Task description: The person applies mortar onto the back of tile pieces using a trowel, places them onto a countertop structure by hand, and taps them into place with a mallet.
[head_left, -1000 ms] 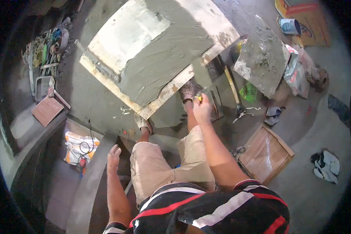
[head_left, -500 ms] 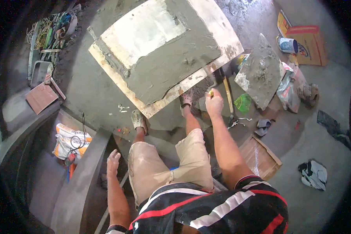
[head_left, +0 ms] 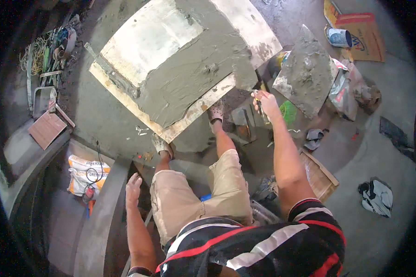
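Note:
My right hand [head_left: 267,102] grips a trowel [head_left: 245,76] by its handle; the blurred, mortar-coated blade is at the right front edge of a pale board [head_left: 157,41], which is partly covered in wet grey mortar [head_left: 180,87]. My left hand [head_left: 133,188] hangs beside my left thigh, near a grey ledge, with loosely bent fingers apart and nothing in them. Right of the trowel lies a stone-like slab [head_left: 305,69] heaped with mortar. A green mesh item [head_left: 289,111] sits behind my right hand, and a long-handled tool there is mostly hidden.
A bucket [head_left: 338,37] and cardboard box [head_left: 370,41] lie at upper right, plastic bags [head_left: 349,92] below them. A wooden panel [head_left: 319,177] and cloth [head_left: 374,196] are lower right. Tiles [head_left: 46,129] and tangled tools [head_left: 48,55] are left, near a step edge and sack [head_left: 85,173].
My right hand, with the trowel, has moved right and up, and its wrist has turned. My left hand stays by my thigh. The view has shifted slightly.

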A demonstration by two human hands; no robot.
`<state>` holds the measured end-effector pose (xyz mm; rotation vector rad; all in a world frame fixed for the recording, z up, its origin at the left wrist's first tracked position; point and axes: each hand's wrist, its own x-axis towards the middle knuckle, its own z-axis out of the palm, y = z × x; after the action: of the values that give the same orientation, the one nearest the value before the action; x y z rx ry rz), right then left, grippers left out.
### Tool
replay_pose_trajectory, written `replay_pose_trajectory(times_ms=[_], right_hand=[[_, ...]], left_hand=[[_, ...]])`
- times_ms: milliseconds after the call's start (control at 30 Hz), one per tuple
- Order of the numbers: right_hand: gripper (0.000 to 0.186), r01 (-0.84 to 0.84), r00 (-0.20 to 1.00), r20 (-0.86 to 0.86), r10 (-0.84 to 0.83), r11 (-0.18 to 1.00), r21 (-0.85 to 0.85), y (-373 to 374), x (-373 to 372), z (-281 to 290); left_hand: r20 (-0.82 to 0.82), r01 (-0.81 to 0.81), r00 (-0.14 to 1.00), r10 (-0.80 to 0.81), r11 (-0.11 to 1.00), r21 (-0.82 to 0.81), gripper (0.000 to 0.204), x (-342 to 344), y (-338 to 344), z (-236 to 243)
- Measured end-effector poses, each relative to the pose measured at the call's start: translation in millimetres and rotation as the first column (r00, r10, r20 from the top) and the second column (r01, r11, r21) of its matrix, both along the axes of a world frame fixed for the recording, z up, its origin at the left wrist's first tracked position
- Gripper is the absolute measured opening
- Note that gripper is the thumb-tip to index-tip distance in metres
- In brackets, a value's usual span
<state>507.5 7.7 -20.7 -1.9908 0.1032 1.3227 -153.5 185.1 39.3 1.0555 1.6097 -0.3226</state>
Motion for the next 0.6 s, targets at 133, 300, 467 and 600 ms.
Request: replay_pose_trajectory(times_ms=[133, 300, 467, 600], right_hand=[[0.034, -0.164, 0.964, -0.218, 0.155, 0.986, -0.025, 22, 11, -5], [0.032, -0.353, 0.906, -0.256, 0.338, 0.936, -0.012, 28, -36, -31], [0.032, -0.495, 0.847, -0.223, 0.483, 0.869, 0.006, 9, -101, -44], [0.041, -0.723, 0.551, 0.237, 0.8, 0.6, -0.343, 18, -117, -27]], left_hand=[[-0.021, -0.009, 1.0, 0.009, 1.0, -0.019, 0.057, 5, 3, -3], [-0.048, -0.028, 0.998, 0.027, 1.0, -0.014, 0.057, -8, 1, -3], [-0.111, 0.096, 0.988, -0.104, 0.993, -0.074, 0.058, -28, -5, -10], [-0.068, 0.018, 0.997, -0.022, 0.998, -0.053, 0.058, -40, -10, 4]])
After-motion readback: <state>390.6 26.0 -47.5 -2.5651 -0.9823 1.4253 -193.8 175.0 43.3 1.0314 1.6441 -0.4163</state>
